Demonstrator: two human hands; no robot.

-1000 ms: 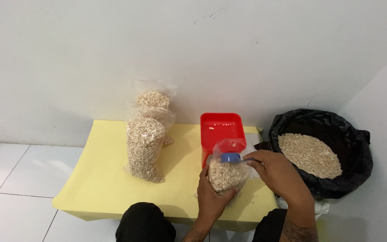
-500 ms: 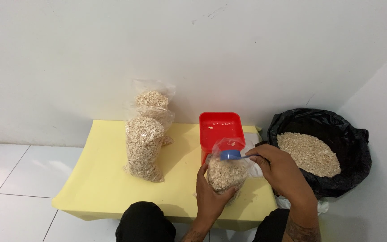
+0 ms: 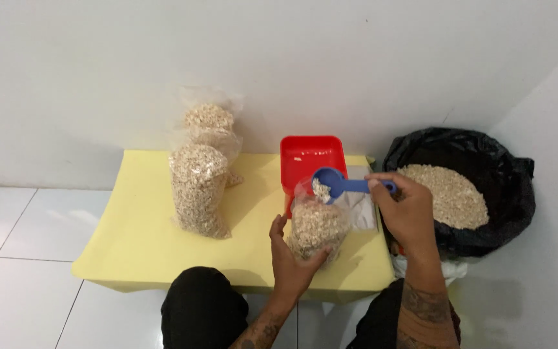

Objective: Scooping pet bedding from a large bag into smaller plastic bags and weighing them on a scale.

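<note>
My right hand (image 3: 409,210) has lifted the clamped scoop (image 3: 332,182), tilted over the bag (image 3: 316,223) mid-frame; left hand (image 3: 290,256) grips it. Probably still pouring.

Likely a home or small back-room packing spot: bare white wall, white tiled floor (image 3: 27,258), low yellow table (image 3: 137,239). Filled clear bags of pale flakes (image 3: 198,187) at 11 o'clock, bin lined with black plastic (image 3: 479,174) at 2 o'clock, red tray (image 3: 311,155) at 12.

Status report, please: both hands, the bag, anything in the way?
Left hand grips clear bag of flakes. Right hand holds blue scoop tilted over bag mouth. Red tray behind; path open.
</note>
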